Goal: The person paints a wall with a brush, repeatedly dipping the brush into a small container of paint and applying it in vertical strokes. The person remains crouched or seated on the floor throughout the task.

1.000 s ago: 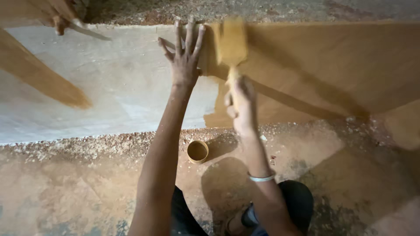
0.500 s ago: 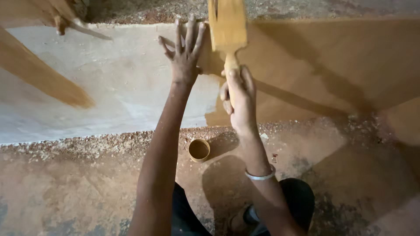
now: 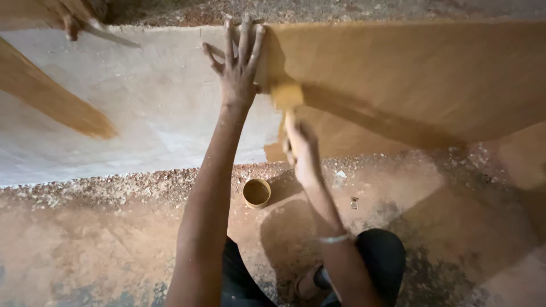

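My left hand [image 3: 239,62] lies flat with spread fingers on a large pale board [image 3: 159,113], near its far edge. My right hand [image 3: 300,149] grips the handle of a wide paintbrush [image 3: 286,98] whose bristles press on the board just right of my left hand. The right part of the board [image 3: 409,74] is coated ochre-brown; the left part is bare and whitish. A small round tin [image 3: 257,193] of brownish paint stands on the ground below my hands.
Sawdust and wood shavings [image 3: 114,185] cover the reddish ground along the board's near edge. A brown diagonal streak [image 3: 57,102] crosses the board's left side. Another person's hand with a tool [image 3: 85,25] shows at top left. My knee [image 3: 378,256] is at bottom centre.
The brush has swept from the board's far edge back toward me, and my right hand pulled down with it. My left hand has stayed planted on the board.
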